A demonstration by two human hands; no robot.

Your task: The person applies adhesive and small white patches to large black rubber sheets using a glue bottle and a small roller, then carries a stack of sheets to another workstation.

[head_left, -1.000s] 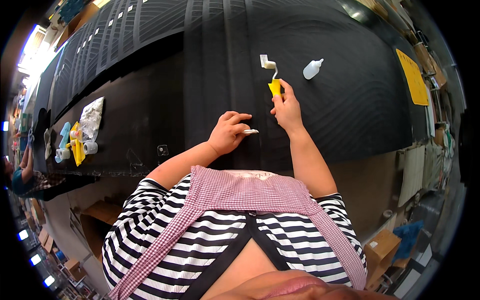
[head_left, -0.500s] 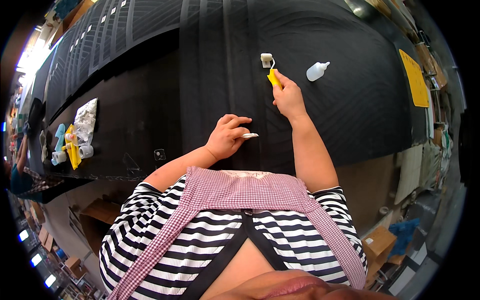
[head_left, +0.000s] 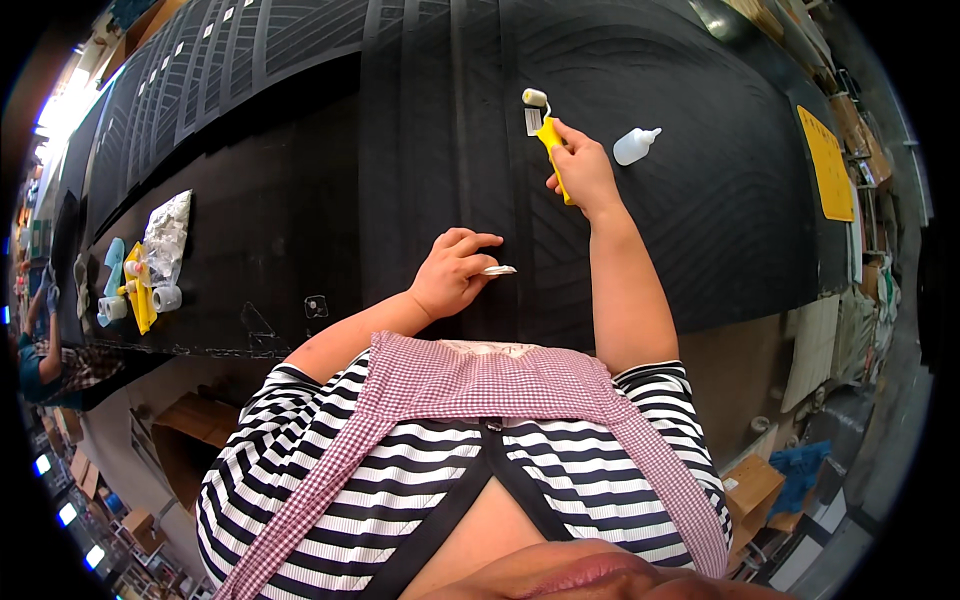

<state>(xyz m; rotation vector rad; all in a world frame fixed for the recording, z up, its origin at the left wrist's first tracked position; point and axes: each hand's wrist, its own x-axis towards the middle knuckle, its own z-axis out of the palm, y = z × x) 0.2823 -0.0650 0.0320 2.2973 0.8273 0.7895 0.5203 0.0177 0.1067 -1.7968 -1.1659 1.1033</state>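
In my right hand (head_left: 588, 175) is a small hand roller (head_left: 555, 155) with a yellow handle and a pale, short roller head. The fingers are wrapped round the handle, and the head is beyond them, just past a small white label (head_left: 532, 121) on the black sheet (head_left: 640, 235). My left hand (head_left: 452, 268) rests on the same dark surface, nearer to me. Between its thumb and fingers it pinches a small, flat white piece (head_left: 498, 270) whose kind I cannot make out. A translucent squeeze bottle (head_left: 634, 147) with a pointed nozzle stands or lies right of my right hand; which, I cannot tell.
At the left lie a clear plastic bag (head_left: 168, 235), a yellow tool (head_left: 140, 290) and white tape rolls (head_left: 166, 298). A yellow plate (head_left: 826, 165) lies by the right edge. Another person (head_left: 50, 350) works at the far left. Cardboard boxes (head_left: 752, 490) stand below at the right.
My right hand has shifted slightly, and the roller has turned, its head lifting off the label and showing more of the handle. My left hand keeps its place.
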